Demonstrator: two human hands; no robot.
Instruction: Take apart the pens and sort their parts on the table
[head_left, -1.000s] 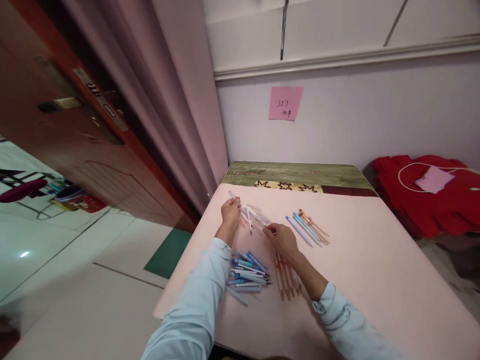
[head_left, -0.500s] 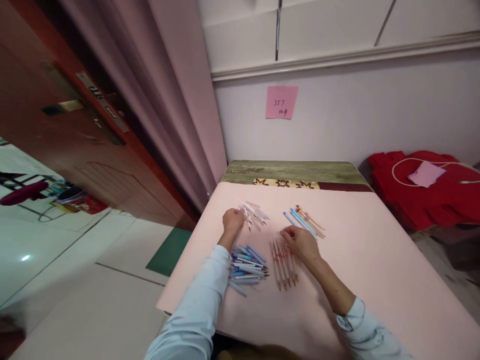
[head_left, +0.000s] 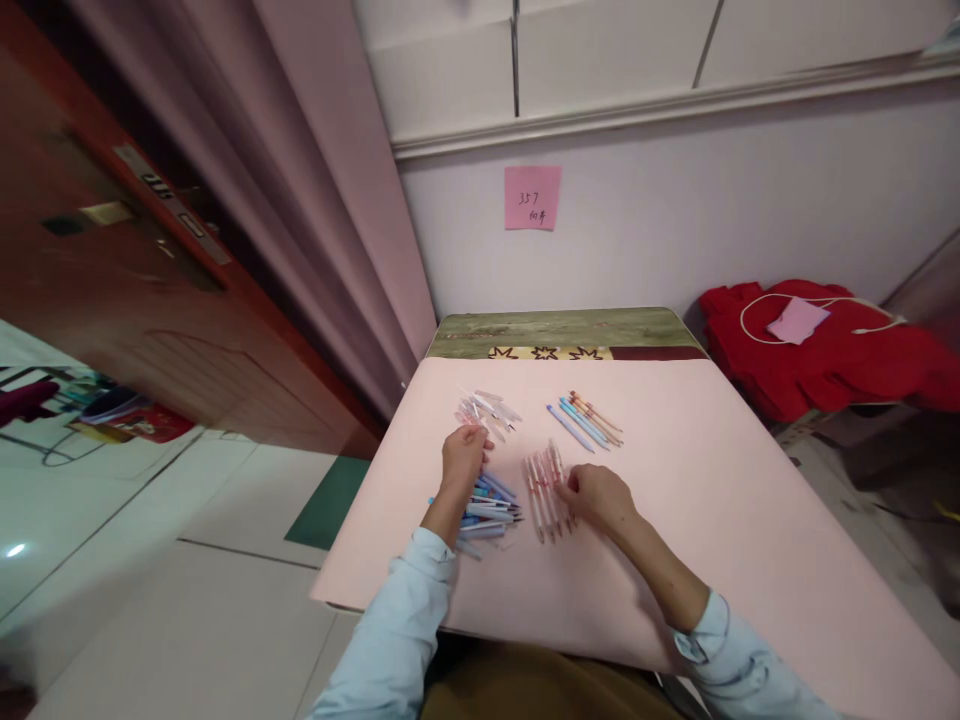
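Observation:
A row of clear pens with reddish grips (head_left: 541,495) lies in the middle of the table. My right hand (head_left: 602,494) is at the row's right side, thumb and fingers pinched on a clear pen there. My left hand (head_left: 463,462) is above the table with curled fingers, between a loose pile of white pens (head_left: 495,408) and a heap of blue pens (head_left: 491,512). Whatever its fingertips hold is too small to make out. The left hand and wrist hide part of the blue heap. Farther back, blue and brown pens (head_left: 586,420) lie side by side.
Pink paper (head_left: 675,540) covers the table, with a green wood-patterned strip (head_left: 555,328) behind. A pink note (head_left: 532,198) sticks to the wall. At the right lie red cloth (head_left: 862,365) and a white cable. A wooden door (head_left: 187,340) and curtain stand left.
My left hand has drawn back from the white pens toward the blue heap. My right hand has shifted from the tops of the clear pens to their right side. The view has turned slightly right.

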